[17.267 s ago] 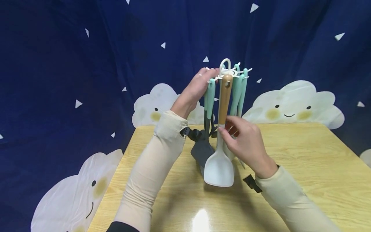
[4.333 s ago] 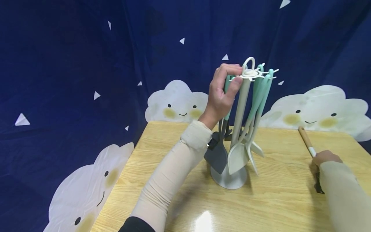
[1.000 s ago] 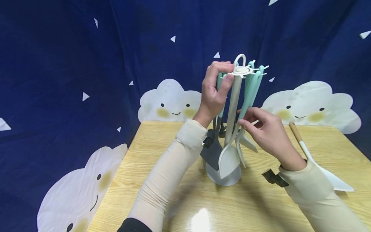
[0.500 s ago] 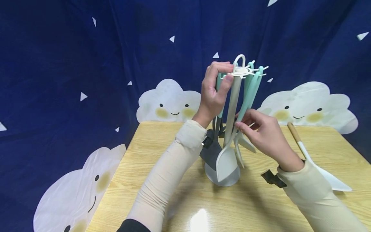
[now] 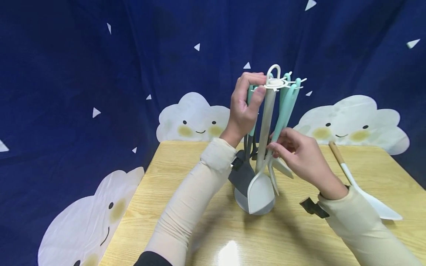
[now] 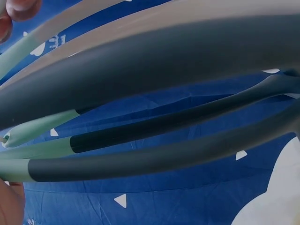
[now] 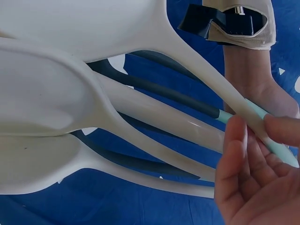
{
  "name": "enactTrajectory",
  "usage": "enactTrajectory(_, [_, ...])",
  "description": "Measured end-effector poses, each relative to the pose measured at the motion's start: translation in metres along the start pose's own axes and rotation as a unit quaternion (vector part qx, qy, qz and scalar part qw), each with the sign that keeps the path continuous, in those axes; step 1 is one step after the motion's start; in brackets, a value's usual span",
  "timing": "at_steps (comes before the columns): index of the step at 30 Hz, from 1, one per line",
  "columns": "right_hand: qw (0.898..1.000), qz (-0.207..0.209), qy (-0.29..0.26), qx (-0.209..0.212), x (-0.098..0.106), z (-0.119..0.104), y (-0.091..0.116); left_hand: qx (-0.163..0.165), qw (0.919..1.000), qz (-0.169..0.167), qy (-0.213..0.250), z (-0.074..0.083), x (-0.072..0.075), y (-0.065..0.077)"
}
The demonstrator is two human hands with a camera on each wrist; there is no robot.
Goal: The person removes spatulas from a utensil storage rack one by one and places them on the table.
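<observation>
A white utensil rack (image 5: 267,125) with a round base stands on the table, mint-handled utensils hanging from its hooks. My left hand (image 5: 242,109) grips the rack's top disc, thumb in front. My right hand (image 5: 301,157) pinches a cream spatula (image 5: 260,194) with a mint handle where the handle meets the shaft; the right wrist view shows the thumb and fingertips on that shaft (image 7: 206,72). The spatula's upper end is by a hook; I cannot tell whether it is still hung. Behind the left wrist hangs a dark grey turner (image 5: 242,175). Dark shafts cross the left wrist view.
A white spatula with a wooden handle (image 5: 337,152) lies on the wooden table (image 5: 186,162) at the right, partly behind my right forearm. Other cream utensils (image 5: 283,168) hang close to my right fingers. Behind the table is a dark blue cloth (image 5: 186,22) with cloud shapes.
The wooden-handled spatula, earlier on the rack in my right hand, now lies on the table. My right hand has since come to the cream spatula and lowered slightly with it; its blade faces more forward.
</observation>
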State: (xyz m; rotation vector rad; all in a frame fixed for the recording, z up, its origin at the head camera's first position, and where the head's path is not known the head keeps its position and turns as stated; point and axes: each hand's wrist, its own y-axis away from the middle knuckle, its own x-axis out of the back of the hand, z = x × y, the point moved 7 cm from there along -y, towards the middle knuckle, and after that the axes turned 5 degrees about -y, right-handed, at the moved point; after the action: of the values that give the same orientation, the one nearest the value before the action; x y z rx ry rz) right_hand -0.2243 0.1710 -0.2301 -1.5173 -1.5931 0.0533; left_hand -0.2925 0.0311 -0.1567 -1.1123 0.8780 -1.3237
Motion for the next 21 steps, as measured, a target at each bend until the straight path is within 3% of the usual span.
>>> enactTrajectory(21, [1.0, -0.002, -0.022, -0.004, 0.0, 0.0024, 0.0083, 0.006, 1.0, 0.003, -0.005, 0.0004, 0.0007, 0.0003])
